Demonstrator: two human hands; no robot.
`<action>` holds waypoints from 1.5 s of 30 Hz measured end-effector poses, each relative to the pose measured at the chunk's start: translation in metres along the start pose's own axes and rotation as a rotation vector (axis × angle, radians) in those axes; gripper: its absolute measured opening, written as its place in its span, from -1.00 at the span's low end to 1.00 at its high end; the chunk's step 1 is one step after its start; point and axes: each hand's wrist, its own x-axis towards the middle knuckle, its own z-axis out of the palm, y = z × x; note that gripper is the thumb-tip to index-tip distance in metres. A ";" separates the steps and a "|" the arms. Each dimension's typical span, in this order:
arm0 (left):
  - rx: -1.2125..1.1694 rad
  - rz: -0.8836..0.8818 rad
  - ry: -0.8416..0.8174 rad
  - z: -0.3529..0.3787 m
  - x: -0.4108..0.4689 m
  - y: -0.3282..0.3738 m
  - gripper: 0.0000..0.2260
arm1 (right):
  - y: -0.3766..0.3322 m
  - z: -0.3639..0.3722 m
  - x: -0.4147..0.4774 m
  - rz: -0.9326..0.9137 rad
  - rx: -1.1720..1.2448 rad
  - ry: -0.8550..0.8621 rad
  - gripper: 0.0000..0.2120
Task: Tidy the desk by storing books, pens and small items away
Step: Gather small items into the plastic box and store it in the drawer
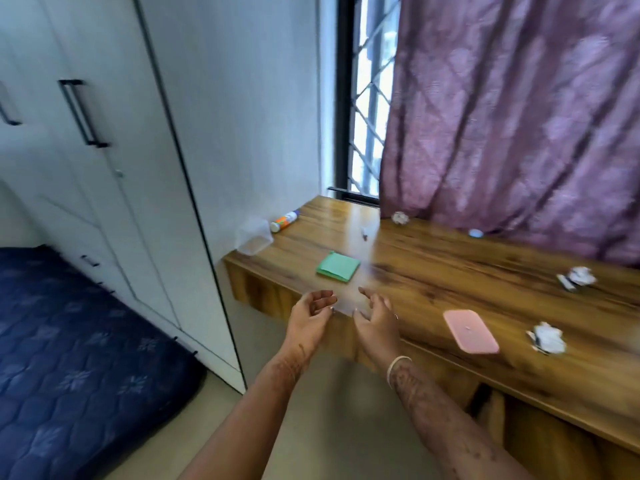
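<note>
- Step in hand: the person's left hand (pixel 313 310) and right hand (pixel 375 317) reach side by side at the near edge of the worktop (pixel 433 271), just in front of the green pad (pixel 337 267). This looks like the approach to the next item to store.
- Grip: the fingers of both hands curl toward each other with a gap between them. A faint clear haze fills that gap (perhaps a transparent lid, perhaps only blur), so it cannot be told whether either grip is clamped on anything.
- Task things left out: a clear tub (pixel 254 237) and a glue tube (pixel 284 221) lie beyond the green pad to its left. A flat pink case (pixel 471 331) lies well to the pad's right and nearer the person, with crumpled paper (pixel 547 338) farther right again.
- Next move, as a judgement: the green pad is the closest item, so it calls for a flat pinch at its near edge. The tub looks a likely home for the small items.
- Writing: the glue tube carries a coloured label, too blurred to read. No other lettering shows.
</note>
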 end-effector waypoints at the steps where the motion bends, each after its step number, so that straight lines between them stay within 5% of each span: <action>1: -0.005 -0.002 0.019 -0.012 0.004 0.001 -0.79 | -0.007 0.013 0.007 -0.011 -0.006 -0.033 -0.58; 9: 0.070 -0.025 0.157 -0.096 0.079 -0.011 -0.75 | -0.057 0.124 0.098 -0.108 0.001 -0.268 -0.60; 18: 0.077 -0.074 0.258 -0.146 0.190 -0.009 -0.75 | -0.085 0.218 0.217 -0.100 -0.079 -0.349 -0.54; 32: 0.002 -0.150 0.236 -0.193 0.267 -0.024 -0.74 | -0.103 0.296 0.300 -0.143 -0.145 -0.456 -0.09; 42: -0.018 -0.124 0.083 -0.218 0.303 -0.028 -0.78 | -0.092 0.286 0.295 0.132 0.160 -0.077 -0.18; 45: -0.039 -0.097 0.025 -0.216 0.317 -0.024 -0.77 | -0.086 0.281 0.293 0.322 0.453 0.018 -0.18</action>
